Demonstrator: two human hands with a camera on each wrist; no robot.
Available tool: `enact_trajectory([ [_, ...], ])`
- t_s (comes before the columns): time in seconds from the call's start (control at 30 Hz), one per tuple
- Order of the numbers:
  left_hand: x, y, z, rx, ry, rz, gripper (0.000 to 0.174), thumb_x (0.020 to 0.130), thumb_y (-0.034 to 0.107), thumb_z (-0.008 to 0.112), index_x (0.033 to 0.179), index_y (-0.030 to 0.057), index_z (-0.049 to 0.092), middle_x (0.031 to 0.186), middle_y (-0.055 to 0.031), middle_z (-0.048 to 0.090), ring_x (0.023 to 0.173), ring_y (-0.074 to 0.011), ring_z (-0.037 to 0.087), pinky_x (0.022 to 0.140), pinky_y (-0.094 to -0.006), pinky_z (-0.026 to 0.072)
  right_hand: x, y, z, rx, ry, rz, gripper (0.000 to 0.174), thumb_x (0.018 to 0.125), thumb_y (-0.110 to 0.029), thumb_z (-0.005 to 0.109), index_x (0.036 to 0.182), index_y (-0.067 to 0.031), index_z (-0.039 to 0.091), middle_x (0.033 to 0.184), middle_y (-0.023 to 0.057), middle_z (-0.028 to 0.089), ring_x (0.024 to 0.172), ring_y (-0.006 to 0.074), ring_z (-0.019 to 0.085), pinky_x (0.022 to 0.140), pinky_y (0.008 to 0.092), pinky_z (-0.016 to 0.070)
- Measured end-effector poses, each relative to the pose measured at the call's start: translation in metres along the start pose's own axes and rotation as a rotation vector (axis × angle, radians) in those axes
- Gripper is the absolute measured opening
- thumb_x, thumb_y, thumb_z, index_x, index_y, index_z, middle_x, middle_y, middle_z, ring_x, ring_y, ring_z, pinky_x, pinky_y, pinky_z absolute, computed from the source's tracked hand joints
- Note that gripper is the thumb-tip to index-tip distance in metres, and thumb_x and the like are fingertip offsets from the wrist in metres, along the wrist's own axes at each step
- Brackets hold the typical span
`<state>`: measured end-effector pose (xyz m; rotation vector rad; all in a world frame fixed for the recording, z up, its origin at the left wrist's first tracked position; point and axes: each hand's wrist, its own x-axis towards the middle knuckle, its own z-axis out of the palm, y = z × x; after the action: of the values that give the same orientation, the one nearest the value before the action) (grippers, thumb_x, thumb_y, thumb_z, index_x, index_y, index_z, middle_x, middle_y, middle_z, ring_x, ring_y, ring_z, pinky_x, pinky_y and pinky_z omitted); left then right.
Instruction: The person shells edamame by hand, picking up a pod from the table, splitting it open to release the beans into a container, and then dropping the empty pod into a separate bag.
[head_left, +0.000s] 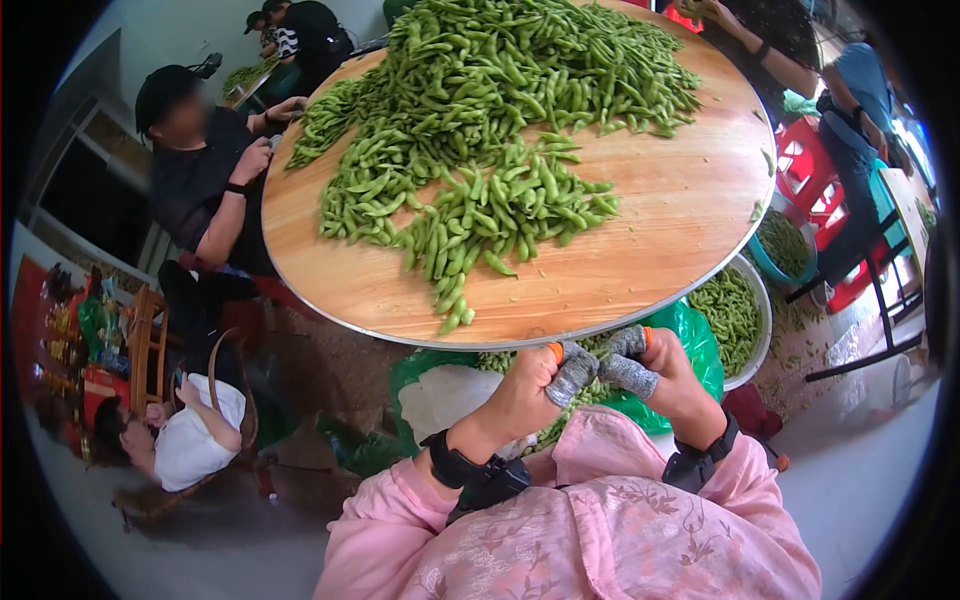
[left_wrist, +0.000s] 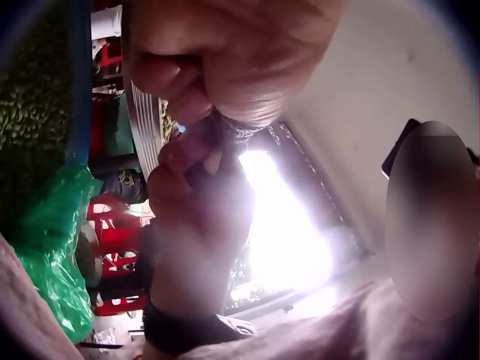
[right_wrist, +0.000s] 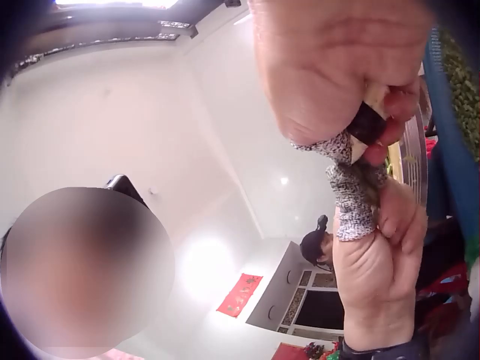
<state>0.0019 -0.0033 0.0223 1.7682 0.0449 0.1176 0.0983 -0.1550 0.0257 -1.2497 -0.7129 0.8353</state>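
Note:
Beyond the near rim of the round wooden table (head_left: pixel 640 270), a large heap of green pods (head_left: pixel 500 90) spreads across its top. At that rim my left hand (head_left: pixel 532 385) and right hand (head_left: pixel 676 376) meet, thumbs and some fingers wrapped in grey covers. A small green pod (head_left: pixel 600 353) is pinched between their tips, mostly hidden. The right wrist view shows the curled fingers of my right hand (right_wrist: pixel 337 75), one with a black band (right_wrist: pixel 367 122), against my left hand (right_wrist: pixel 379 262). My left hand (left_wrist: pixel 240 60) hides the contact in its own wrist view.
Below my hands lies a green plastic bag (head_left: pixel 700 345) with loose pods. A white basin (head_left: pixel 765 320) of pods stands to the right, near a teal basin (head_left: pixel 760 262) and red stools (head_left: pixel 805 165). One person (head_left: pixel 200 170) sits at the table's left; others are around the room.

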Motion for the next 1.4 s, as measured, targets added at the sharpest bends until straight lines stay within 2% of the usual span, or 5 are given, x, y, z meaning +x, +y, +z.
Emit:
enact_trajectory([
  [0.43, -0.013, -0.019, 0.006, 0.474, -0.102, -0.24, 0.025, 0.074, 0.005, 0.051, 0.099, 0.0014, 0.054, 0.085, -0.0179, 0.058, 0.08, -0.0305, 0.057, 0.068, -0.032, 0.0444, -0.01, 0.041, -0.029, -0.627, 0.441, -0.104, 0.005, 0.074, 0.002, 0.055, 0.078, 0.0029, 0.058, 0.059, 0.0022, 0.053, 0.054, 0.0081, 0.045, 0.048, 0.0258, 0.0383],
  [0.53, -0.02, 0.013, -0.013, 0.864, 0.231, 0.284, 0.029, 0.071, 0.017, 0.065, 0.096, 0.0044, 0.057, 0.078, -0.0162, 0.058, 0.069, -0.0301, 0.058, 0.064, -0.0335, 0.0467, -0.03, 0.04, -0.098, -1.002, 0.673, 0.019, 0.011, 0.073, 0.0, 0.055, 0.083, 0.0034, 0.058, 0.057, 0.0094, 0.053, 0.049, 0.0153, 0.047, 0.046, 0.0309, 0.0381],
  [0.7, -0.012, 0.009, -0.07, 1.047, 0.557, 0.065, 0.026, 0.071, 0.019, 0.066, 0.088, 0.0011, 0.059, 0.068, -0.0128, 0.057, 0.059, -0.0268, 0.056, 0.053, -0.0358, 0.0437, -0.062, 0.028, -0.14, -1.172, 0.877, 0.131, 0.027, 0.074, 0.0, 0.055, 0.1, 0.0055, 0.054, 0.07, 0.0145, 0.057, 0.06, 0.0173, 0.053, 0.056, 0.0289, 0.0418],
  [1.17, 0.027, 0.012, -0.075, 0.891, 0.134, -0.141, 0.021, 0.069, 0.006, 0.063, 0.083, -0.0051, 0.054, 0.06, -0.0081, 0.05, 0.05, -0.0163, 0.043, 0.051, -0.0279, 0.0401, -0.009, 0.003, -0.023, -0.371, 0.298, -0.074, 0.024, 0.077, -0.002, 0.058, 0.099, 0.0059, 0.055, 0.087, 0.0066, 0.061, 0.079, 0.0103, 0.054, 0.071, 0.0245, 0.0446],
  [1.4, 0.02, 0.007, -0.042, -0.212, 0.431, 0.018, 0.015, 0.073, -0.003, 0.061, 0.088, -0.0003, 0.058, 0.075, -0.003, 0.059, 0.063, -0.008, 0.053, 0.055, -0.0208, 0.0433, 0.007, 0.007, 0.002, -0.047, 0.045, 0.02, 0.034, 0.078, -0.011, 0.058, 0.108, 0.0058, 0.051, 0.082, 0.0063, 0.059, 0.075, 0.0097, 0.053, 0.068, 0.0233, 0.0438],
])
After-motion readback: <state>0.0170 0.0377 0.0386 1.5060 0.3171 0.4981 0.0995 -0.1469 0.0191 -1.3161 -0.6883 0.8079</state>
